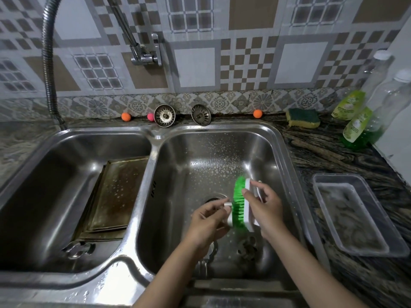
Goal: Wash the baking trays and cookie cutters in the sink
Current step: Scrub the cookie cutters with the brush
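Over the right basin (pixel 200 156) my left hand (pixel 209 221) pinches a small white cookie cutter (pixel 228 213), mostly hidden by the fingers. My right hand (pixel 263 207) grips the white handle of a scrub brush (pixel 241 203); its green bristles press against the cutter. Stained baking trays (pixel 115 192) lean stacked in the left basin (pixel 55 165). A metal cookie cutter (pixel 77 250) lies on the left basin's floor in front of the trays. Two more metal cutters (pixel 248 247) rest at the bottom of the right basin, under my arms.
A clear plastic tub (pixel 355 214) stands on the dark counter to the right. A green-yellow sponge (pixel 302 117), dish soap bottles (pixel 355 127) and clear bottles sit at the back right. Two drain strainers (pixel 164 115) lean on the wall. The tap (pixel 144 54) and a flexible hose (pixel 50 70) hang above.
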